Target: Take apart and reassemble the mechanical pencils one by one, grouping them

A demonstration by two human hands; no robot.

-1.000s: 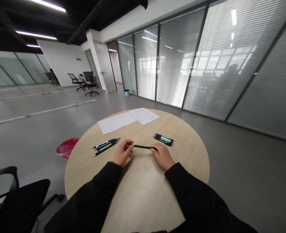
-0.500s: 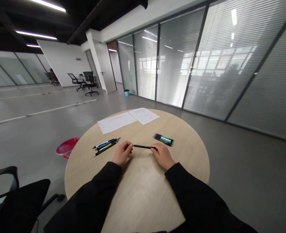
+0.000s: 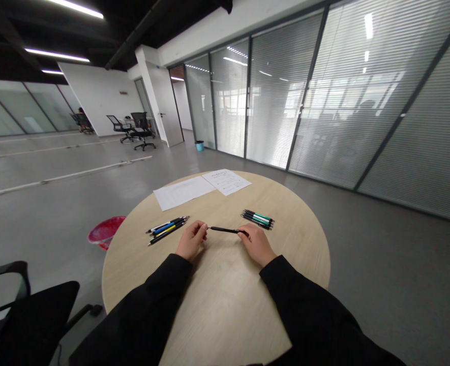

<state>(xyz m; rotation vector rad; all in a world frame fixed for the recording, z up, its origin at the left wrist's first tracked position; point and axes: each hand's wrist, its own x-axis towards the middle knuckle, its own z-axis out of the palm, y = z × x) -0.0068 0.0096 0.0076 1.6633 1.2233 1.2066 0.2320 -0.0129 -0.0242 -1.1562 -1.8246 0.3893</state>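
Note:
Between my two hands, low over the round table, lies a slim black pen, nearly level. My right hand pinches its right end. My left hand has thumb and fingertips closed at the thin left tip; whether they grip the tip or a small part by it is too small to tell. To the left of my left hand is a group of pens with black, blue, yellow and white parts. Just beyond my right hand sits a row of green, black and white pens.
Two printed sheets, a left one and a right one, lie at the far side of the wooden table. A red basin stands on the floor at the left, with a black chair nearer.
My left hand has shifted slightly left, and a thin tip now shows between its fingers and the black pen's barrel. My right hand has barely moved.

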